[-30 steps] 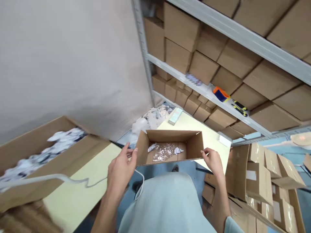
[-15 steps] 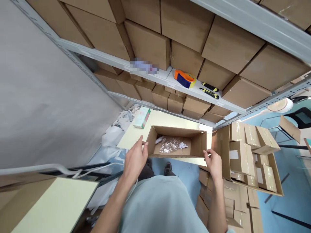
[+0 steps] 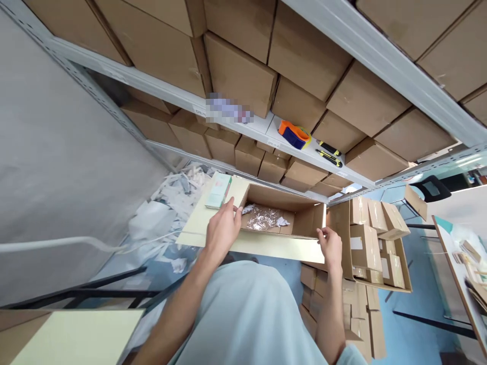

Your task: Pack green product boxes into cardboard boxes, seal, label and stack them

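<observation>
An open brown cardboard box (image 3: pixel 304 223) rests on a pale yellow table (image 3: pixel 262 246). Inside it lie a crinkled clear plastic bag (image 3: pixel 262 218) and small scraps of white paper. My left hand (image 3: pixel 222 228) grips the box's left end wall, fingers curled over its rim. My right hand (image 3: pixel 330 247) holds the box's right near corner, thumb on the rim. A slim pale green carton (image 3: pixel 218 190) lies on the table just beyond my left hand.
Metal shelving (image 3: pixel 243 124) packed with brown cartons rises behind the table; an orange-and-blue tape dispenser (image 3: pixel 293 134) and two yellow-black cutters (image 3: pixel 330 153) sit on one shelf. A large carton of small boxes (image 3: pixel 375 238) stands to the right. White paper waste (image 3: pixel 171 203) covers the floor at left.
The box has been carried to the right and away from me, and now sits on the yellow table. Both hands have kept their hold. The view has swung toward the shelving.
</observation>
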Tool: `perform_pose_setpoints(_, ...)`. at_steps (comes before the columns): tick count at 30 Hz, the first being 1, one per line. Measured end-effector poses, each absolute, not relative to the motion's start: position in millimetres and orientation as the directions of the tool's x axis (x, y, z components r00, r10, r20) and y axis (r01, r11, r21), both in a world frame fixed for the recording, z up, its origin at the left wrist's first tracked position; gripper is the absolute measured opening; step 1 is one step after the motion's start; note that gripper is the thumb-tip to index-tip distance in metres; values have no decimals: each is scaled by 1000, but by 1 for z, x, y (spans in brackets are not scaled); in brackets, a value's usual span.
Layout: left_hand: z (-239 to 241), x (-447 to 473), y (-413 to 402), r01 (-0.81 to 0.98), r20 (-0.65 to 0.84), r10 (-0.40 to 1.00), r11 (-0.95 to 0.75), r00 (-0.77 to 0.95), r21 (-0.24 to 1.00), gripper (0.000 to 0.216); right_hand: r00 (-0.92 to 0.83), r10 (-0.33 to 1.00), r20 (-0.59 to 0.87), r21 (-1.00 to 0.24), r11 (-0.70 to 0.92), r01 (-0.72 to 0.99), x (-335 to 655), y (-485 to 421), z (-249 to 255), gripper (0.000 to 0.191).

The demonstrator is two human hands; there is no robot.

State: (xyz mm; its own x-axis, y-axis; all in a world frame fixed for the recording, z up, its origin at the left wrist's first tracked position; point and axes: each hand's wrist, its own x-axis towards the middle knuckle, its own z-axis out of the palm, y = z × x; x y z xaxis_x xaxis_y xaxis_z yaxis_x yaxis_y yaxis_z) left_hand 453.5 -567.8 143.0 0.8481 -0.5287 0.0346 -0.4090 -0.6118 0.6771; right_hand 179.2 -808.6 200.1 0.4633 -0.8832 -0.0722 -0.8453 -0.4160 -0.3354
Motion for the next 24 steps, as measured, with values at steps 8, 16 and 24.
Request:
perform_pose_setpoints(8,97,489,-556,-259,-22,-535,-444,844,858,62,317,-930,187,-118,-342,-932,202,-776,206,53)
perform_pose_setpoints(16,26,550,-581,50,-331,-344,-624,879,780,96,352,-888,295,-154,-408,-900,235,-725,236,78)
perform_pose_setpoints(24,-15,576,-598,253,-536,-247,-676,807,692,115,309,-927,210,-187,-349,-918,235,-701,245,75)
